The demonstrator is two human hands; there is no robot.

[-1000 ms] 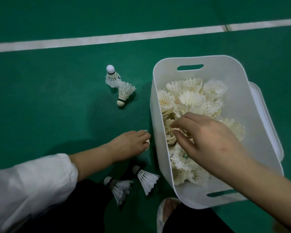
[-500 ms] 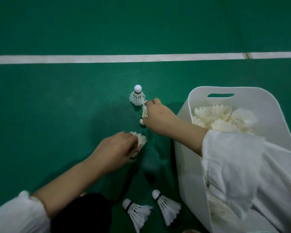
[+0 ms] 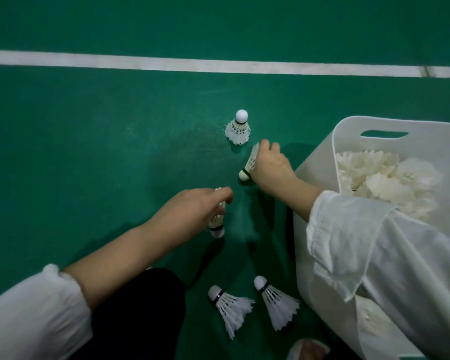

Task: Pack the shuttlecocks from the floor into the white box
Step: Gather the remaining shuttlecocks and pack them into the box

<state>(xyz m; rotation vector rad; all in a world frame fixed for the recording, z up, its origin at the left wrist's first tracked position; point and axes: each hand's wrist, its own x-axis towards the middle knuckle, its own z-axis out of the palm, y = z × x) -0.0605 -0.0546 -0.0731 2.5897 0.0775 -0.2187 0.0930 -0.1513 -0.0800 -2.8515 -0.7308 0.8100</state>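
Floor [image 3: 89,157]: left hand [image 3: 192,207], right hand [image 3: 270,168] each grip shuttlecock [image 3: 217,224] beside white box [image 3: 426,142].

White shuttlecocks [image 3: 237,128], green floor [image 3: 89,152], white line [image 3: 192,64], white box [image 3: 320,162]

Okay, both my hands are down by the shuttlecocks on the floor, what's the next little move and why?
Probably swing both hands over the white box and let go: the left hand grips one shuttlecock, the right hand a second shuttlecock, and the box stands right beside the right arm.
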